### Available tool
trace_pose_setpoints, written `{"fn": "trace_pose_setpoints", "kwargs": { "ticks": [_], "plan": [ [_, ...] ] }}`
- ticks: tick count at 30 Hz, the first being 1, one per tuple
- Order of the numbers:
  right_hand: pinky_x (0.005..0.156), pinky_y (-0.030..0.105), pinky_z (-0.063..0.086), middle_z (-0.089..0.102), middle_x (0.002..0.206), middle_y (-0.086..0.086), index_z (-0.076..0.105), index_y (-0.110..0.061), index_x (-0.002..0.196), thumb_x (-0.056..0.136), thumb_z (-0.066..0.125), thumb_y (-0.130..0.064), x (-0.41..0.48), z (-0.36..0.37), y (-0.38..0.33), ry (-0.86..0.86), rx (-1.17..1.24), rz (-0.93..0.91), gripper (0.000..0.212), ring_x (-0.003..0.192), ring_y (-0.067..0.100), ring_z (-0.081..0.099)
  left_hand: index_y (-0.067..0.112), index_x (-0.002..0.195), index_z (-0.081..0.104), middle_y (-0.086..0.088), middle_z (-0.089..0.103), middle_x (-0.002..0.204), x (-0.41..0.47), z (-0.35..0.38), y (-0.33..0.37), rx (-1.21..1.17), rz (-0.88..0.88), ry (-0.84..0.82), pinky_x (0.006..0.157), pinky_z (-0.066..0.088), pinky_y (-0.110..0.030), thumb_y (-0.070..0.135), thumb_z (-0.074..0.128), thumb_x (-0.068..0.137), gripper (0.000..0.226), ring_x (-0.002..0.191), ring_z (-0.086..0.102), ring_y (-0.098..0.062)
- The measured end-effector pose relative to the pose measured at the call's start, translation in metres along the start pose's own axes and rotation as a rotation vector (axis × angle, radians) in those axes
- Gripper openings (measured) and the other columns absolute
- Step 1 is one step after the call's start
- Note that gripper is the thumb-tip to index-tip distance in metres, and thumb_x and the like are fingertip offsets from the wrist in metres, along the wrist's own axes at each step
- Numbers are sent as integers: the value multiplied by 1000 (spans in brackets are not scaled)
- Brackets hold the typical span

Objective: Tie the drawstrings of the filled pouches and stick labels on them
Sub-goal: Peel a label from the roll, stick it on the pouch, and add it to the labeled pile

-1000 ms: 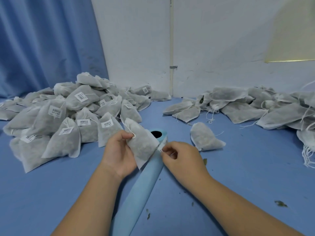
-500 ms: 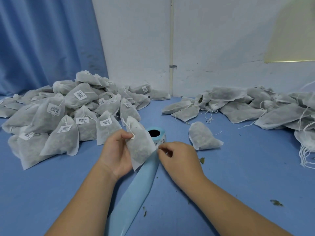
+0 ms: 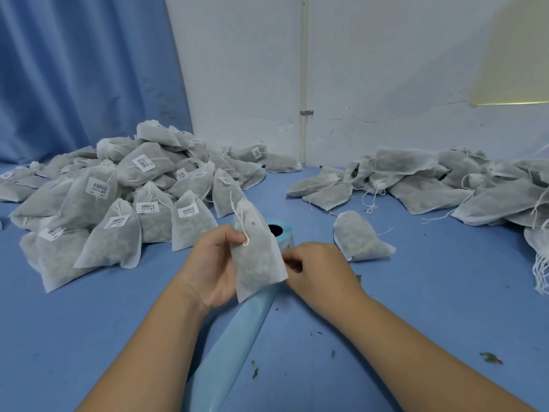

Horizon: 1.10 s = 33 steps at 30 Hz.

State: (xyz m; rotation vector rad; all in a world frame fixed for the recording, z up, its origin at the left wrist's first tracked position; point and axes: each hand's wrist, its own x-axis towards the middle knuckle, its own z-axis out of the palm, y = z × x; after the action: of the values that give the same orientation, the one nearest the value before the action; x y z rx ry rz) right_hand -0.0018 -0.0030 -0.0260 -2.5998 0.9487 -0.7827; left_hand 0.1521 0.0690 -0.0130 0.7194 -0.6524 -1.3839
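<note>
Left hand (image 3: 217, 263) is gripping a pouch (image 3: 255, 257) by its upper edge, thumb and curled fingers pinching the fabric, raised just above the table (image 3: 416, 307). The pouch is thin white non-woven fabric, translucent, with greenish filling showing through. It is tapering to a gathered neck on top and flaring to a flat seam at the bottom. Its drawstring (image 3: 245, 243) is hanging down the front in a small knot. No label showing on the side facing me.

Right hand (image 3: 315, 269) is sitting just beside the pouch's right edge, fingers curled and tips close together next to the label roll (image 3: 280, 231). The pouch is covering the fingertips, so I cannot tell if they are pinching anything.

The roll is standing on end behind the pouch, with a black core and pale blue glossy liner. A long liner strip (image 3: 234, 337) is trailing between the forearms.

The labelled pile (image 3: 98, 203) is heaping up on the left, tied pouches wearing white barcode stickers. The unlabelled pile (image 3: 430, 185) is sprawling on the right, flatter, strings loose. One loose pouch (image 3: 359, 239) is lying alone near the roll.

The table is covered in smooth blue cloth, with dried leaf crumbs (image 3: 491, 358) scattered at right. A pleated blue curtain (image 3: 74, 69) is hanging at back left, next to a scuffed white wall (image 3: 386, 69).
</note>
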Motion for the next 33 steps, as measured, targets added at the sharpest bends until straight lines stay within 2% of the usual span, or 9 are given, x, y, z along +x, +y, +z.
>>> {"fn": "trace_pose_setpoints", "kwargs": {
  "ticks": [5,9,15,24,30,33],
  "plan": [
    [74,38,47,66,82,6,72,-10,88,94,54,-34,1,-2,0,23,35,9,31,80,22,58,6,91,68,-8,65,78,0,1,2,-15,13,34,63,58,-32,6,46,67,33,67,68,-23],
    [75,37,48,67,84,4,73,-12,92,93,56,-32,0,0,-1,48,75,37,26,81,21,59,7,96,64,-8,63,79,0,0,-1,-3,9,36,64,58,-32,6,46,67,34,68,68,-23],
    [70,35,49,67,81,7,74,-11,89,92,57,-27,1,3,-1,36,69,54,23,78,22,60,5,88,68,-11,63,80,3,-2,-4,39,-17,31,66,58,-36,5,56,58,32,72,68,-27],
    [68,32,51,70,80,4,75,-14,87,91,59,-29,4,5,-1,27,106,104,22,78,22,61,2,94,64,-16,65,81,1,0,-4,103,-60,7,65,59,-35,7,50,64,34,72,68,-29],
    [71,31,52,72,81,2,76,-15,89,90,62,-33,4,4,-2,20,165,124,23,80,19,63,6,79,74,-14,64,78,-1,-1,-1,127,-49,-2,65,59,-35,7,51,63,28,70,67,-26],
    [69,34,52,70,78,6,75,-12,85,90,60,-33,3,5,-3,17,134,130,26,78,23,62,6,79,74,-13,64,78,-1,-1,-2,141,-57,-13,65,58,-34,5,53,59,29,69,67,-27]
  ]
}}
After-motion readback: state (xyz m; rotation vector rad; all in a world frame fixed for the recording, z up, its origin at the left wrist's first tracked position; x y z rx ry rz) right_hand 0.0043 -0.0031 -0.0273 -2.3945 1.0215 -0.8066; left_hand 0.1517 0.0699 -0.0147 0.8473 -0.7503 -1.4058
